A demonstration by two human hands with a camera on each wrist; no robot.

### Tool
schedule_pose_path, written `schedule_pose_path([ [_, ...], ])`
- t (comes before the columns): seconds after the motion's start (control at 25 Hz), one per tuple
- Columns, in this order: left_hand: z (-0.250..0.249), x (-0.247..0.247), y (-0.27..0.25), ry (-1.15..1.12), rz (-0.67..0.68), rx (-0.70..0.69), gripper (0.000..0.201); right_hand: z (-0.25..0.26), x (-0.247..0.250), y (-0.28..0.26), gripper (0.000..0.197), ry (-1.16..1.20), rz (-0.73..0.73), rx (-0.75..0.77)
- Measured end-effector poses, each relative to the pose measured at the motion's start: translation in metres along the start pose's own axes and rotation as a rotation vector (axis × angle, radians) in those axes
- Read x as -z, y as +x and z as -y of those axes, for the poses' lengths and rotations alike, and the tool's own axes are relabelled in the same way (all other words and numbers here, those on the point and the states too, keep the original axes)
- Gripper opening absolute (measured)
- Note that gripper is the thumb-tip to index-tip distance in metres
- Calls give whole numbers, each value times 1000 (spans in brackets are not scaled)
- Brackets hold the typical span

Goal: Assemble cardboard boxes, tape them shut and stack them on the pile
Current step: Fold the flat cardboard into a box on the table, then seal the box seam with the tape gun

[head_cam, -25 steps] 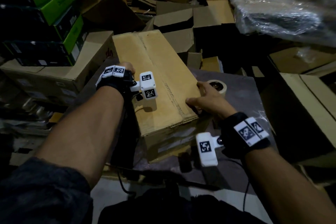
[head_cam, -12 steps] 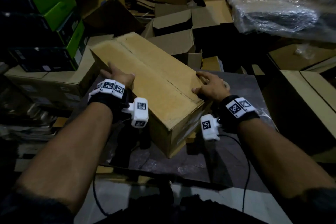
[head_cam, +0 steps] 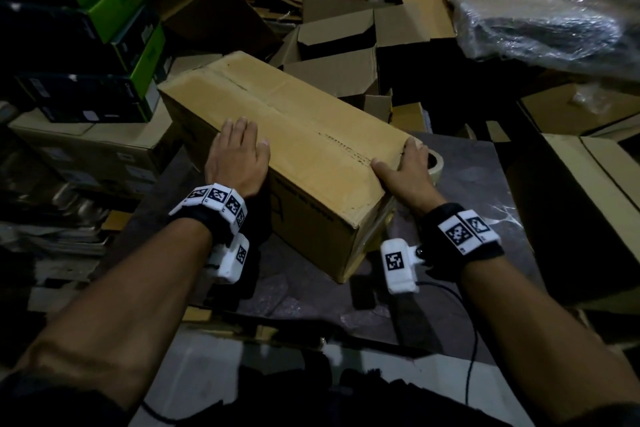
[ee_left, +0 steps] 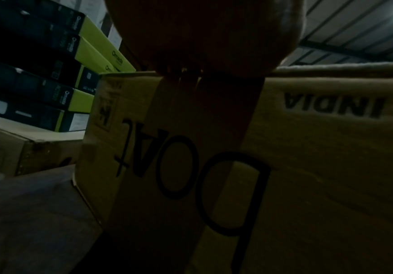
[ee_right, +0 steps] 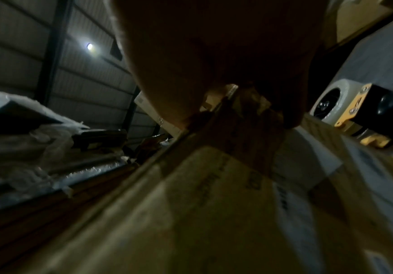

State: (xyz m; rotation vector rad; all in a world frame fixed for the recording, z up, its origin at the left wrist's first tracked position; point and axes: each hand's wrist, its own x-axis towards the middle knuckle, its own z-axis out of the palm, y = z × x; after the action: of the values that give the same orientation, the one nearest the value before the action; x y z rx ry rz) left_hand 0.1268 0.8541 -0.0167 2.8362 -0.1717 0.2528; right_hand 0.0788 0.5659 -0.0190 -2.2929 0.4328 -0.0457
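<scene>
A long tan cardboard box (head_cam: 311,149) lies diagonally on the dark table (head_cam: 485,191), its top flaps closed along a centre seam. My left hand (head_cam: 239,149) lies flat on the top by the near long edge, fingers straight. My right hand (head_cam: 403,166) holds the near right corner, thumb on top and fingers over the side. A tape roll (head_cam: 434,163) sits just behind that hand. In the left wrist view my palm (ee_left: 202,37) rests over the box's printed side (ee_left: 307,166). The right wrist view has my right hand (ee_right: 214,55) on the box edge (ee_right: 190,213), with the tape roll (ee_right: 336,100) beyond.
Green and black boxes (head_cam: 114,10) are stacked at the left on a brown carton (head_cam: 97,149). Flattened and open cartons (head_cam: 339,45) crowd the back. A plastic-wrapped bundle (head_cam: 536,17) lies at the back right. A large carton (head_cam: 588,184) stands at the table's right.
The box has swung from lengthwise to diagonal on the table. My left hand went from its left edge to flat on top. My right hand stayed at the near right corner.
</scene>
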Motion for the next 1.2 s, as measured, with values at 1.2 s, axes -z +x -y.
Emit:
schedule_pose_path([
  [1.2, -109, -46, -57, 89, -179, 223, 63, -165, 7, 70, 45, -184, 280, -268],
])
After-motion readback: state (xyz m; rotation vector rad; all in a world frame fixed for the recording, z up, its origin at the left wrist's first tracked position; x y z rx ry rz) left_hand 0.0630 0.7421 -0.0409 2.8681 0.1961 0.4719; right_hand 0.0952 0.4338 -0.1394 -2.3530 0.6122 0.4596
